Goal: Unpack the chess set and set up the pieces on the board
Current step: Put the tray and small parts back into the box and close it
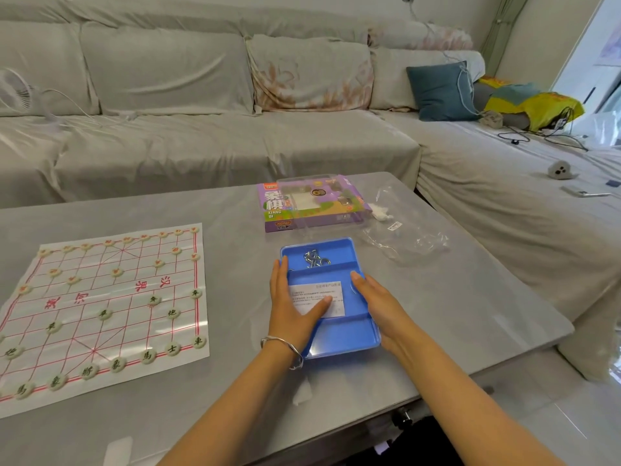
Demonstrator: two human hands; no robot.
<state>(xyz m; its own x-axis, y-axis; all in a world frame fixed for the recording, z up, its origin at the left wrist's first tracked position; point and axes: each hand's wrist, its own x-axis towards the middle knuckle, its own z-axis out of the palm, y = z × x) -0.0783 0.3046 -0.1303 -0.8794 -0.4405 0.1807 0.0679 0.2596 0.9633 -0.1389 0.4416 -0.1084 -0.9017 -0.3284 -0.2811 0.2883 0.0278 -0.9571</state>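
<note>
A white paper chess board [100, 311] with red lines lies on the left of the grey table, with several round pale pieces [148, 356] standing on it. The purple chess set box [311, 205] sits at the far middle. Between my hands is a blue plastic tray [339, 334] holding a white paper slip [331, 294] and metal rings [314, 258]. My left hand [295, 304] lies flat on the tray's left edge with the thumb across the slip. My right hand [379, 304] rests with straight fingers against the tray's right edge.
A crumpled clear plastic bag [403, 237] lies right of the box. A grey covered sofa [201, 136] runs behind the table and along the right, with a teal cushion [440, 90] and cables on it. The table's right edge [524, 297] is close.
</note>
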